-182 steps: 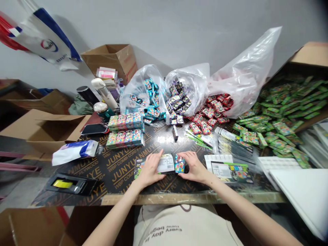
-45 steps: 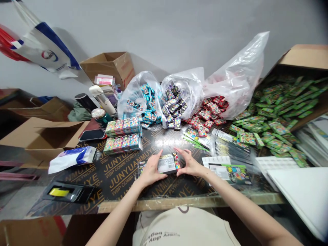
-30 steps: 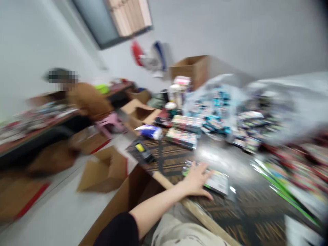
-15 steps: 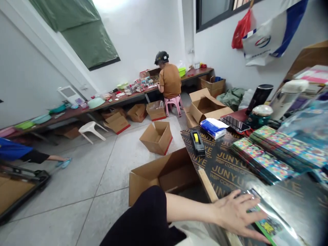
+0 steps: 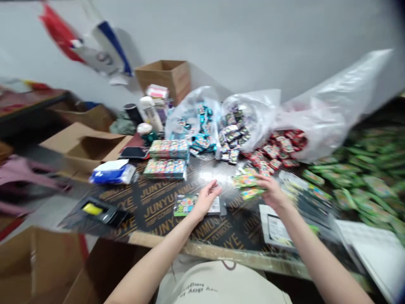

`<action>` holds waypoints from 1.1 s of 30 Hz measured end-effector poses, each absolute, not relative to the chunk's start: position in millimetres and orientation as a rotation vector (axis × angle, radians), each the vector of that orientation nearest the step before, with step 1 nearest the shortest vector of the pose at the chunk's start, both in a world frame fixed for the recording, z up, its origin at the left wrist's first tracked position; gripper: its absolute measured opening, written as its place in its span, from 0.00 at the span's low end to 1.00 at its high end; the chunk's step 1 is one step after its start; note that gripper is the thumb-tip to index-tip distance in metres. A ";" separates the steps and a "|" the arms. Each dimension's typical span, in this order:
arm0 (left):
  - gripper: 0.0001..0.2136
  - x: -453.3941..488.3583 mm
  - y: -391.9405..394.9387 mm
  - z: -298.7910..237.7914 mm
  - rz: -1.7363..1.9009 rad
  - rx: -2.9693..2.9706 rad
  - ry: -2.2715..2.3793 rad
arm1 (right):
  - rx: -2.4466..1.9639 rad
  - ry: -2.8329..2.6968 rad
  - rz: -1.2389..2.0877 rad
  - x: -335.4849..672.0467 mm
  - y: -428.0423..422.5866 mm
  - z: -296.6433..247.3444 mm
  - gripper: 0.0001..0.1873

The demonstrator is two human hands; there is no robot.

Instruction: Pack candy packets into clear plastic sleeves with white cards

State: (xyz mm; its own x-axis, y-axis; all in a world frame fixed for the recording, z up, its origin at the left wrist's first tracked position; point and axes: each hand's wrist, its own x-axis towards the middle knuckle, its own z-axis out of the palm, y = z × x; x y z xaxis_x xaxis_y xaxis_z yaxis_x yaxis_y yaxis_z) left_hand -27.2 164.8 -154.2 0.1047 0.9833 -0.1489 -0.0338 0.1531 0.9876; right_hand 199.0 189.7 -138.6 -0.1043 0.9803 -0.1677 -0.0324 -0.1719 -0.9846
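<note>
Near the front edge of the desk (image 5: 152,198), the left hand (image 5: 205,199) rests on a flat packet (image 5: 186,204). Its fingers (image 5: 211,188) are spread open and hold nothing. Just to the right, the right hand (image 5: 272,193) touches some small green packs (image 5: 248,181). The blur hides whether its fingers grip them. Two stacks of colourful boxes (image 5: 167,158) sit further back. A tape dispenser (image 5: 98,210) lies near the left corner.

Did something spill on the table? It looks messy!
Yes. Three clear bags lie tipped over at the back of the table, and small blue packets, dark packets and red packets pour out of them. Green packets lie scattered on the right.
</note>
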 end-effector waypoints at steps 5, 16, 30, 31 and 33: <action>0.18 -4.9 177.3 -143.9 1.061 0.734 1.040 | -1.239 -1.317 1.290 195.9 179.7 -142.7 0.24; 0.15 -4.8 149.3 -146.0 1.007 0.583 1.013 | -1.311 -1.886 0.407 146.1 143.1 -139.5 0.43; 0.17 -21.1 148.5 -147.5 0.912 0.739 1.004 | -1.465 -1.976 0.432 157.2 125.6 -136.3 0.44; 0.18 -23.7 151.5 -149.6 0.960 0.751 1.051 | -1.480 -2.008 0.461 158.4 123.8 -135.9 0.37; 0.20 -30.3 157.4 -152.6 0.995 0.792 1.104 | -1.454 -2.070 0.524 160.7 119.9 -134.3 0.24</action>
State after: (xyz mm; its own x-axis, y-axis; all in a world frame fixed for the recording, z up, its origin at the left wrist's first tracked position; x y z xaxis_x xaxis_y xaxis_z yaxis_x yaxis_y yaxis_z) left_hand -30.3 157.4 -152.6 0.1334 0.9303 -0.3418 -0.2438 0.3651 0.8985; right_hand 160.7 119.9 -134.3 -0.2629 0.9409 0.2134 0.7262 0.3386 -0.5983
